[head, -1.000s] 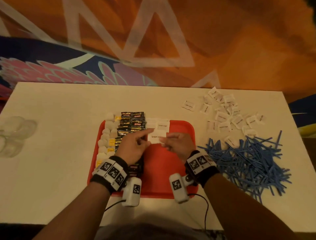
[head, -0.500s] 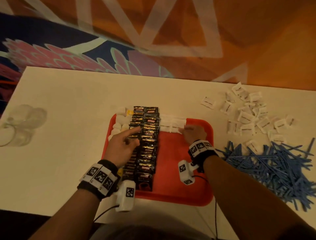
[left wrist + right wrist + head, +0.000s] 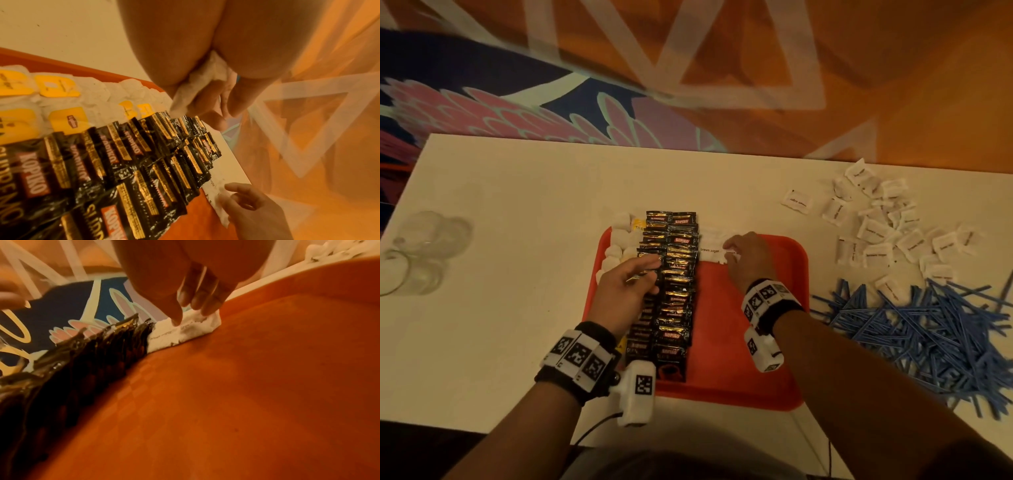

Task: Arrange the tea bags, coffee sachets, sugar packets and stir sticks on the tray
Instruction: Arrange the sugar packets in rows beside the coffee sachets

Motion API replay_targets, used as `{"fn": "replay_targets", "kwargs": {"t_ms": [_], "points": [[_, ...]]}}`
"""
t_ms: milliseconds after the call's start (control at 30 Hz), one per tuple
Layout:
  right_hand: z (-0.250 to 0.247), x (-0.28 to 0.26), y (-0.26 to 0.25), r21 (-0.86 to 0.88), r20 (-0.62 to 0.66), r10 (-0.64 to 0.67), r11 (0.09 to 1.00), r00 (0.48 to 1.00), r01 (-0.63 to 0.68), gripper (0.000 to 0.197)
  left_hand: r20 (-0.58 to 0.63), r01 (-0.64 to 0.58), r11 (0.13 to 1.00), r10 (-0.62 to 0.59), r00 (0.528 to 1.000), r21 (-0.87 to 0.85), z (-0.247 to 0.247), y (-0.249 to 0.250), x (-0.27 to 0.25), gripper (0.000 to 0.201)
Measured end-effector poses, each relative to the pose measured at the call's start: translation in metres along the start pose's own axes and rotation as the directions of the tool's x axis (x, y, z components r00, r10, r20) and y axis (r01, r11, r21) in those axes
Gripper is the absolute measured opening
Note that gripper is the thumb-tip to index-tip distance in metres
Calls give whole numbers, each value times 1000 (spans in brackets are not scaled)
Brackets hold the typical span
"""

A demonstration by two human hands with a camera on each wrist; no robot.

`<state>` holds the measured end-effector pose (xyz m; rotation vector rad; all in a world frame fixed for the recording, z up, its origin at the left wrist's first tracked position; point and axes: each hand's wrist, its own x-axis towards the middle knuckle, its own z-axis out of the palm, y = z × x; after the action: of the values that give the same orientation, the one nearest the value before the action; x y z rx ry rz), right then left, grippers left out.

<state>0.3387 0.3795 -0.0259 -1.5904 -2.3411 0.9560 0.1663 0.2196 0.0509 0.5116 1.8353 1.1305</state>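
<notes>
A red tray (image 3: pixel 756 342) holds a column of tea bags (image 3: pixel 619 240) at its left and two columns of black coffee sachets (image 3: pixel 676 291) beside them. White sugar packets (image 3: pixel 710 251) lie at the tray's far edge, right of the sachets. My right hand (image 3: pixel 732 250) pinches the rightmost of these packets (image 3: pixel 185 331), thumb and curled fingers on it. My left hand (image 3: pixel 647 274) hovers over the sachets. The left wrist view shows white sugar packets (image 3: pixel 197 81) gripped in its palm. Blue stir sticks (image 3: pixel 928 325) lie heaped right of the tray.
Several loose sugar packets (image 3: pixel 876 233) are scattered on the white table at the far right, beyond the sticks. Clear glasses (image 3: pixel 417 253) stand near the table's left edge. The tray's right half (image 3: pixel 267 386) is bare red surface.
The hands have parted. My right hand moved to the tray's far edge with a packet, and my left hand drew back left over the coffee sachets.
</notes>
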Motion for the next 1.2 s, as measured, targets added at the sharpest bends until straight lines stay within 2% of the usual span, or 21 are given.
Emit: {"fn": "replay_targets", "kwargs": {"t_ms": [100, 233, 333, 400, 500, 567, 667, 733, 833, 900, 967, 1033, 1133, 1200], "points": [[5, 1, 3, -22, 39, 47, 999, 998, -46, 27, -2, 8, 1000, -8, 1000, -7, -2, 1, -5, 28], [1, -4, 3, 17, 23, 85, 996, 996, -85, 30, -50, 37, 996, -41, 998, -79, -5, 1, -11, 23], [-8, -13, -4, 131, -25, 123, 984, 992, -119, 26, -33, 83, 986, -89, 996, -144, -3, 3, -13, 22], [-17, -23, -18, 271, -21, 132, 955, 991, -122, 17, 12, 135, 957, -136, 991, -255, 3, 7, -14, 32], [-34, -50, -52, 437, 26, 76, 896, 997, -80, 10, 69, 185, 893, -172, 983, -411, 17, 18, -15, 56], [-46, -71, -71, 494, 79, -13, 869, 997, -28, 16, 91, 183, 877, -160, 983, -445, 28, 24, -17, 64], [-55, -93, -83, 436, 217, -149, 899, 965, 41, 31, 138, 213, 859, -168, 976, -465, 43, 36, -23, 72], [-56, -100, -82, 365, 230, -198, 925, 953, 104, 31, 160, 225, 867, -170, 972, -445, 53, 44, -28, 74], [-63, -111, -77, 395, 161, -173, 914, 972, 97, 14, 164, 187, 890, -129, 978, -417, 66, 52, -38, 71], [-70, -115, -73, 444, 138, -91, 896, 986, 20, 5, 176, 171, 883, -102, 979, -437, 73, 55, -44, 67], [-77, -115, -65, 544, 131, 41, 833, 991, -106, 7, 208, 162, 889, -77, 975, -428, 76, 56, -50, 53], [-86, -113, -58, 673, 150, 171, 704, 974, -227, 7, 245, 125, 925, -37, 969, -359, 77, 52, -55, 32], [-100, -118, -55, 812, 184, 187, 525, 965, -256, 9, 242, 27, 973, 30, 970, -230, 78, 40, -61, 16], [-108, -123, -56, 852, 198, 178, 456, 964, -259, 9, 173, -32, 978, 68, 982, -205, 83, 38, -67, 11]]}}
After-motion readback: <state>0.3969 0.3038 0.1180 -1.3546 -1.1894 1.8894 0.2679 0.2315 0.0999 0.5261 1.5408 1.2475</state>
